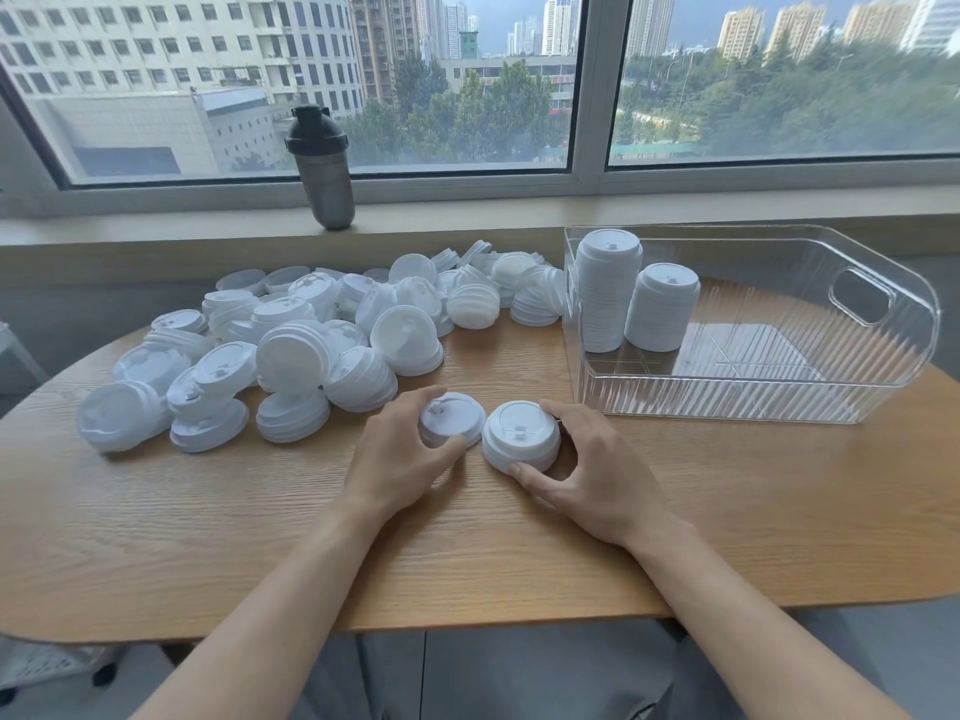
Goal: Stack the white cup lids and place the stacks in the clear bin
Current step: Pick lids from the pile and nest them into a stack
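A loose heap of white cup lids [322, 335] covers the left and back of the wooden table. My left hand [402, 454] grips a small white lid [452, 415] at the table's middle. Just to its right, my right hand [597, 470] holds a short stack of lids [522, 433] between thumb and fingers; both rest on the table. The clear bin [779, 397] stands at the right, with a tall lid stack [608, 291] and a shorter lid stack [662, 306] upright in its left end.
A dark shaker bottle [322, 168] stands on the window sill behind the heap. The oval table [519, 558] has bare wood in front of my hands and to the right of them. The bin's right half holds nothing.
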`<control>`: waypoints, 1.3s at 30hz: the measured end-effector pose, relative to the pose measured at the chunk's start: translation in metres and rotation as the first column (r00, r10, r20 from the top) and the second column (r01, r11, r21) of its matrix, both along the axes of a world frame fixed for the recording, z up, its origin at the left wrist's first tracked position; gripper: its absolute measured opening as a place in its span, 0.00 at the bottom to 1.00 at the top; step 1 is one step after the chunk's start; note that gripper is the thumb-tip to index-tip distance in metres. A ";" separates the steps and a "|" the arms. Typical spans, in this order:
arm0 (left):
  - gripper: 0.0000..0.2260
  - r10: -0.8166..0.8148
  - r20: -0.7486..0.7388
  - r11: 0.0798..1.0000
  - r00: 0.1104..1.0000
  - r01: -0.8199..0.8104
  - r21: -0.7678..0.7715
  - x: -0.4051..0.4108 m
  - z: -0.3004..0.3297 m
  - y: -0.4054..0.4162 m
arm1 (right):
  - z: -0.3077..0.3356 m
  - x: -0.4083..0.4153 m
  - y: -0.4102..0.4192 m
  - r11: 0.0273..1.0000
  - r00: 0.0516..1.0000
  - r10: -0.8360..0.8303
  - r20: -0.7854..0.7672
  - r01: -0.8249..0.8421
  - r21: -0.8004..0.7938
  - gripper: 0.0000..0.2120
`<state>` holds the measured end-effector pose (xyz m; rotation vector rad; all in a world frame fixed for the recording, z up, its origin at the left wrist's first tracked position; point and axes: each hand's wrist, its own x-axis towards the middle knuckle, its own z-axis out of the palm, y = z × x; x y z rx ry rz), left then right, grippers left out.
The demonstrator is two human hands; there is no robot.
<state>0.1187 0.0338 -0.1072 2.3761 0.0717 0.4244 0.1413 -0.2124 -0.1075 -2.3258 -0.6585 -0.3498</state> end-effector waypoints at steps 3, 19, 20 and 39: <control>0.33 0.073 0.052 0.987 0.996 -0.080 0.140 0.000 -0.003 -0.002 | 0.001 0.000 0.000 1.000 1.000 0.009 0.007 -0.009 -0.004 0.36; 0.36 0.011 0.041 0.989 0.999 -0.017 0.144 -0.002 -0.002 0.000 | 0.002 -0.001 -0.002 1.000 1.000 0.029 -0.008 -0.029 -0.012 0.36; 0.38 0.042 0.042 0.979 0.998 -0.049 0.196 -0.003 -0.003 0.001 | 0.002 0.000 -0.002 1.000 1.000 0.027 -0.008 -0.027 -0.011 0.36; 0.38 0.090 0.032 0.977 0.995 -0.094 0.191 -0.003 -0.002 -0.002 | -0.001 0.002 -0.002 1.000 1.000 0.022 -0.012 -0.022 0.006 0.36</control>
